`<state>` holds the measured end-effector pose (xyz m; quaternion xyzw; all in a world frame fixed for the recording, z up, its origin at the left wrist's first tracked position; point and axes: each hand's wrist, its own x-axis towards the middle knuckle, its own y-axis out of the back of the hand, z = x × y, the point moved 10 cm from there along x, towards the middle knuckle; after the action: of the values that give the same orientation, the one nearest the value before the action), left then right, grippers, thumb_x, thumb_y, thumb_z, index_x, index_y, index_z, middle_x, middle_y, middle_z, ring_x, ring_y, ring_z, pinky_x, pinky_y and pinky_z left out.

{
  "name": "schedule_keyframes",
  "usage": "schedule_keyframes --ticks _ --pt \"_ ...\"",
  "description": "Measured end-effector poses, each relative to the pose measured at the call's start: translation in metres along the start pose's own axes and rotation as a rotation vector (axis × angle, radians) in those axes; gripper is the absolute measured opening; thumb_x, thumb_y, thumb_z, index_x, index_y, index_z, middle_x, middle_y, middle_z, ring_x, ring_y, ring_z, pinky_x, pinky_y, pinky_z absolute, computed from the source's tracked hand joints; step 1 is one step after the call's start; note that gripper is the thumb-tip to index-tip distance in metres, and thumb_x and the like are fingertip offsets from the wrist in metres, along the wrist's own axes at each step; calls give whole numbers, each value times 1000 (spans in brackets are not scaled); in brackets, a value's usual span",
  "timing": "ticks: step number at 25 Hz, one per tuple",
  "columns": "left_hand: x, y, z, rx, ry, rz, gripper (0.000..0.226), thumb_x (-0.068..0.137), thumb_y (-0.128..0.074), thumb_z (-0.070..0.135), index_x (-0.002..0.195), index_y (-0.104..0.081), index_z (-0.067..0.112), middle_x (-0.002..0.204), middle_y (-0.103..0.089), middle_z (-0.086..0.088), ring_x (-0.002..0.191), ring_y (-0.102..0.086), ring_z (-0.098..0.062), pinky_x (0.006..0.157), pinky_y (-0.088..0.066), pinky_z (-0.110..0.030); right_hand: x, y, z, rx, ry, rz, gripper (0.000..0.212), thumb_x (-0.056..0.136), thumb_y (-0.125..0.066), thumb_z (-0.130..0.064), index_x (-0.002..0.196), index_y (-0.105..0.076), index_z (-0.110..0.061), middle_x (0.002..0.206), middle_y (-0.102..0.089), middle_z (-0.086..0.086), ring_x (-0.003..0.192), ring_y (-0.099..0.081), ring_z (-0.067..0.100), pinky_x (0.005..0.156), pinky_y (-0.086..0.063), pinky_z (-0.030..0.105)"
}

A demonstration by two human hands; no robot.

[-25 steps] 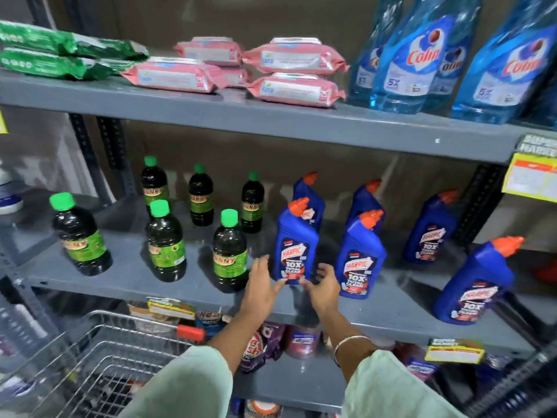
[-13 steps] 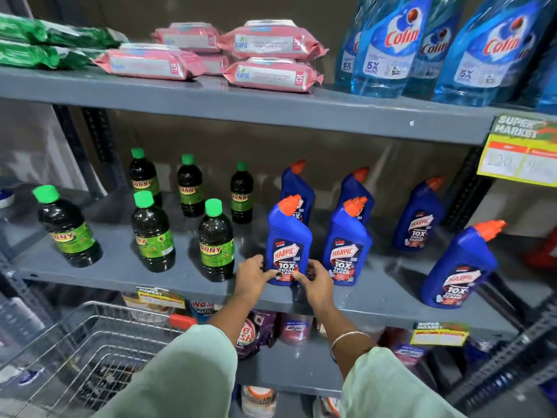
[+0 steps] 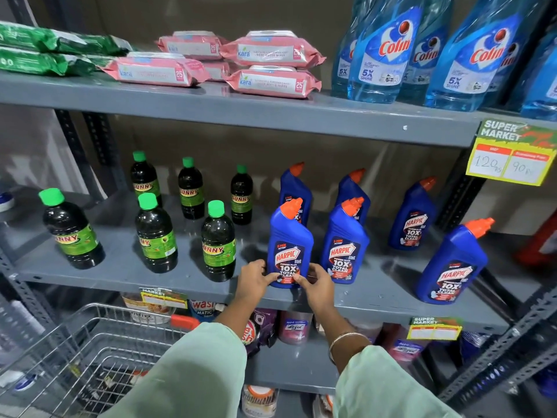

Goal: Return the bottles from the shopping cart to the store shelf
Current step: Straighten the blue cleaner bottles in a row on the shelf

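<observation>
The blue bottle point(image 3: 288, 245) with the orange cap stood upright near the front edge of the middle shelf point(image 3: 120, 274), its label facing outward. Both arms reached forward and up from pale green sleeves, the wrists slightly raised. The left hand point(image 3: 254, 279) cupped the bottle's lower left side, and the right hand point(image 3: 316, 282) cupped its lower right side, a thin bangle point(image 3: 343, 339) on that wrist. The fingers of each hand were curled narrowly around the base, thumbs pressed on the front label, so both hands held the bottle where it rested on the shelf. Just to its right stood a second blue bottle point(image 3: 345, 245), close but apart from the right hand's knuckles. Two more of the same kind stood behind these, and two others farther right. Just left of the left hand stood a dark bottle with a green cap point(image 3: 217, 242), with five similar ones beyond it. Pink wipe packs point(image 3: 271, 82) and tall blue cleaner bottles point(image 3: 379, 49) lay on the shelf above. The wire shopping cart point(image 3: 90, 351) sat at lower left, below the shelf edge.
</observation>
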<state>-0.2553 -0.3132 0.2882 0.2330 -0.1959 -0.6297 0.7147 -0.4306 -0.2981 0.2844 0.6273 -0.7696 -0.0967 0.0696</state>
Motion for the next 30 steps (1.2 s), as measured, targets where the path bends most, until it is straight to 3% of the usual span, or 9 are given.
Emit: schedule_keyframes --ticks 4,7,10,14,16,18,21,26,30 --pt "-32 3 17 191 -134 95 32 81 -66 30 96 -51 7 104 -57 -10 93 -60 -27 75 -51 -39 0 23 16 -26 -41 101 33 74 -72 -4 104 -59 1 96 -64 11 93 -61 25 88 -49 36" --pt "-63 -41 66 413 -379 -44 30 91 -50 34 104 -47 7 111 -54 -11 103 -53 -28 83 -45 -40 4 76 25 -78 -68 272 18 74 -68 3 80 -55 -8 79 -61 12 79 -57 24 77 -47 35" --pt "-67 -87 95 382 -370 -118 32 92 -50 26 116 -46 5 120 -54 -13 109 -54 -32 90 -44 -42 16 117 19 -85 -53 336 24 73 -69 4 84 -51 -8 81 -56 12 79 -54 23 78 -48 39" --pt "-29 -101 94 44 -30 67 50 84 -64 15 127 -43 2 124 -59 -20 114 -57 -36 96 -48 -46 50 128 3 -51 71 110 49 68 -72 7 113 -51 6 100 -57 9 91 -52 18 68 -45 8" --pt "-10 -102 88 -44 52 71 66 81 -67 10 136 -34 0 128 -57 -23 118 -55 -36 101 -45 -44 65 113 6 6 93 -27 51 66 -73 8 112 -52 6 110 -64 17 94 -56 21 78 -50 18" --pt "2 -103 86 -70 47 54 57 77 -70 7 127 -43 -2 124 -61 -23 113 -58 -35 98 -47 -43 72 103 13 62 71 -98 46 64 -73 10 105 -56 0 111 -65 21 92 -59 25 81 -53 38" --pt "-2 -103 86 -65 30 78 42 75 -72 7 110 -51 -1 114 -66 -21 106 -62 -36 93 -51 -45 71 108 17 67 74 -119 38 67 -70 12 100 -57 -1 102 -64 18 90 -59 26 73 -51 28" --pt "-19 -128 106 -67 -41 5 37 74 -74 10 103 -53 4 107 -70 -19 96 -66 -32 87 -55 -45 61 144 27 58 62 -146 39 73 -66 11 110 -56 7 106 -64 19 84 -60 20 65 -52 13" --pt "-24 -141 111 -54 -65 -9 40 73 -75 12 105 -53 6 108 -70 -17 98 -66 -30 87 -55 -47 53 159 34 55 50 -144 39 75 -66 6 113 -55 2 104 -64 15 90 -60 21 69 -50 21"
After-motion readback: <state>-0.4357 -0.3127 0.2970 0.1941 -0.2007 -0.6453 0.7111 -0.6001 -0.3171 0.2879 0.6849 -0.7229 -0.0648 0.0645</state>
